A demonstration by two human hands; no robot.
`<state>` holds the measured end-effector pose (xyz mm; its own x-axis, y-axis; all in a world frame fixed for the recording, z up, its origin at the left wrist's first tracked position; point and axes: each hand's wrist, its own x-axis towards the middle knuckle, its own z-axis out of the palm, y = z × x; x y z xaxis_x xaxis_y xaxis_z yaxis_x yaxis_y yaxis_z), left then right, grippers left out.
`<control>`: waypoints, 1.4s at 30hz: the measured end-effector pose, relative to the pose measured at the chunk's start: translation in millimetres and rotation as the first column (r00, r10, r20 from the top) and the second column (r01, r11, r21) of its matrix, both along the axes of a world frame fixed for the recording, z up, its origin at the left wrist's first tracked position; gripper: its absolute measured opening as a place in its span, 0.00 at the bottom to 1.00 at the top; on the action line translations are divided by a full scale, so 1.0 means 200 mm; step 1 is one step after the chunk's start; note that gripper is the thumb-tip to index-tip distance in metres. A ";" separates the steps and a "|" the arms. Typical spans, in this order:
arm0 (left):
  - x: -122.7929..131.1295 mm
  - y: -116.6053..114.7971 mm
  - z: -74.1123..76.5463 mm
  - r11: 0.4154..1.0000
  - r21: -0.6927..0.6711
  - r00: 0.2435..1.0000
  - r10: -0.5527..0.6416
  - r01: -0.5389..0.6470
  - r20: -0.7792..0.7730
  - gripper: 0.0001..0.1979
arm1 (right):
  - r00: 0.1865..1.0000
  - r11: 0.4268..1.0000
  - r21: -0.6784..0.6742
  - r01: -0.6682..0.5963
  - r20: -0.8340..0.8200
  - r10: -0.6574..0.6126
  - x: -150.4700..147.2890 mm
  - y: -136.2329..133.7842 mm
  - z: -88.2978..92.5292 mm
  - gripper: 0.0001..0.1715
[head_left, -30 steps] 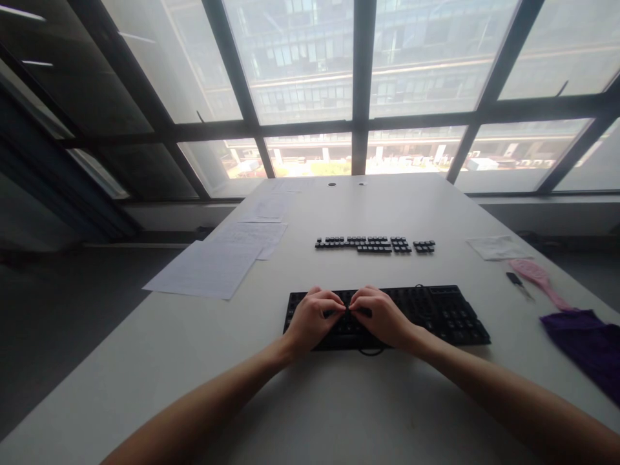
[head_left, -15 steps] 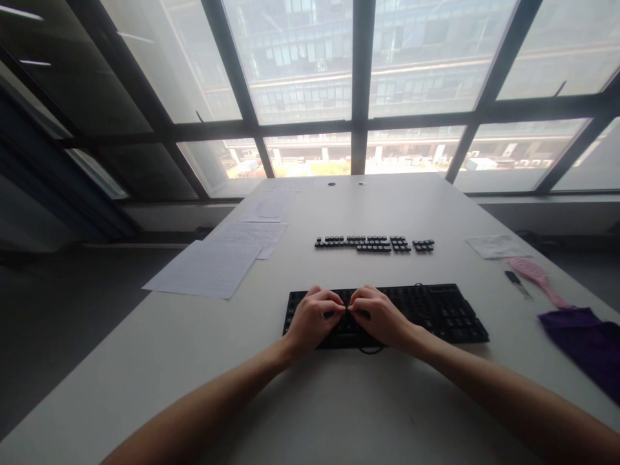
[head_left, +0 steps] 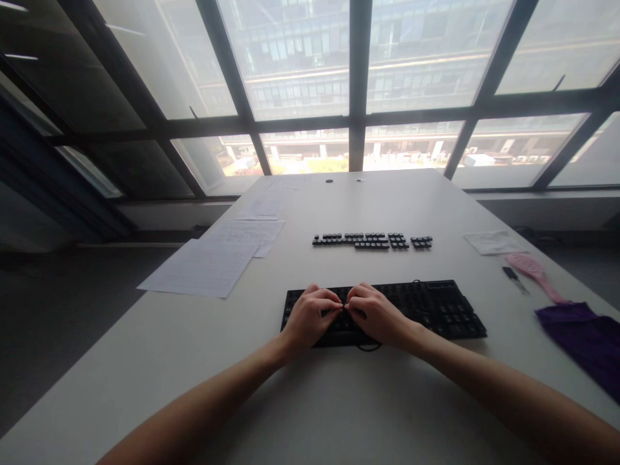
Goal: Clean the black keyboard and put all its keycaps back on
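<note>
A black keyboard lies on the white table in front of me, partly covered by my hands. My left hand rests over its left half, thumb and index finger pinched at a key. From the other side, my right hand is closed too, its fingertips meeting the left ones. Between the two sets of fingertips is a small dark keycap, mostly hidden by them. Beyond the keyboard, loose black keycaps lie in rows on the table.
Sheets of paper lie at the left. On the right are a white sachet, a small black-handled tool, a pink brush and a purple cloth. A cable loop shows at the keyboard's near edge. Windows stand behind the table.
The whole view has shifted slightly. Both hands stay pinched together at the same part of the keyboard, with hardly any movement; the loose keycaps lie as before.
</note>
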<state>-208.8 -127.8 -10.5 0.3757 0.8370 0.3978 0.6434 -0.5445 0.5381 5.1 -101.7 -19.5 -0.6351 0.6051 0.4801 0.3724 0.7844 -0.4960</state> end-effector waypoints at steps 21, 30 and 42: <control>0.00 0.01 0.08 0.997 0.046 0.992 -0.050 0.056 -0.118 0.09 | 0.992 0.992 -0.021 0.122 0.047 -0.120 0.05 0.05 0.03 0.07; 0.21 0.71 0.10 0.986 0.038 0.950 0.165 -0.161 -0.267 0.10 | 0.774 0.840 0.154 0.521 0.330 -0.541 0.13 0.67 0.08 0.12; 0.36 0.93 -0.02 0.985 0.047 0.917 0.172 -0.166 -0.361 0.13 | 0.789 0.892 0.186 0.412 0.417 -0.451 0.09 0.82 0.02 0.13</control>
